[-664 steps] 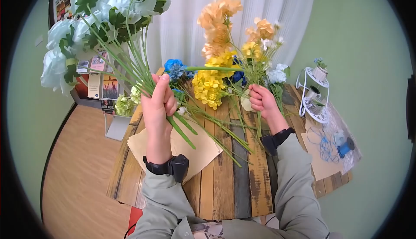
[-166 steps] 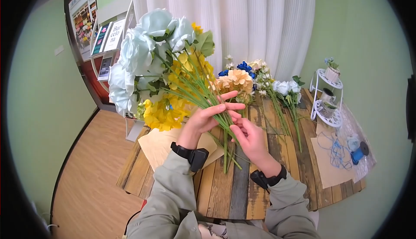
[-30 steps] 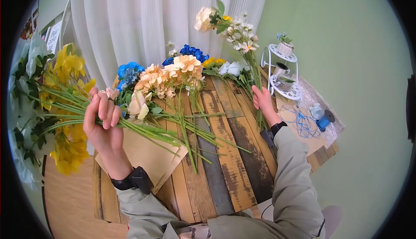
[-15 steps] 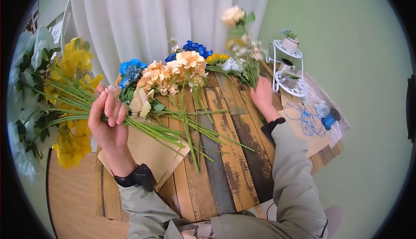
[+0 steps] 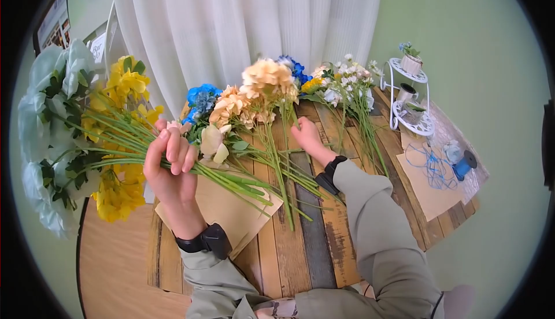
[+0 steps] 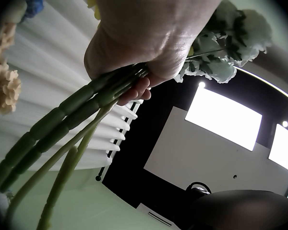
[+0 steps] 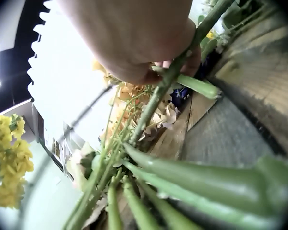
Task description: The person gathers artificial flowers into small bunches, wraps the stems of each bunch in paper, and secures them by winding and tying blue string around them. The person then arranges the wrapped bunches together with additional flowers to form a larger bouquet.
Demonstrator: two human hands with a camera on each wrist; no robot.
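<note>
My left hand (image 5: 171, 160) grips a bunch of green stems (image 5: 231, 181). At its flower end are pale blue artificial flowers (image 5: 43, 105) and yellow flowers (image 5: 118, 197), spread out to the left. The left wrist view shows the thick stem ends (image 6: 69, 112) below the palm. My right hand (image 5: 309, 136) reaches in over the table behind the loose stems. Its fingers curl round a green flower stem (image 7: 199, 86), whose cut end sticks out of the hand. Peach hydrangeas (image 5: 266, 79) are just beyond it, the upper one blurred.
White daisies (image 5: 352, 79) lie at the back right, blue flowers (image 5: 202, 99) at the back left. Brown paper (image 5: 231, 206) lies under the held stems. A white two-tier stand (image 5: 411, 117) and blue ribbon spool (image 5: 464, 166) are on the right. Loose stems cross the wooden table (image 5: 289, 261).
My right hand has laid the cream rose and white daisies at the back right, then moved left to the stems near the peach hydrangeas. The left hand keeps its bunch.
</note>
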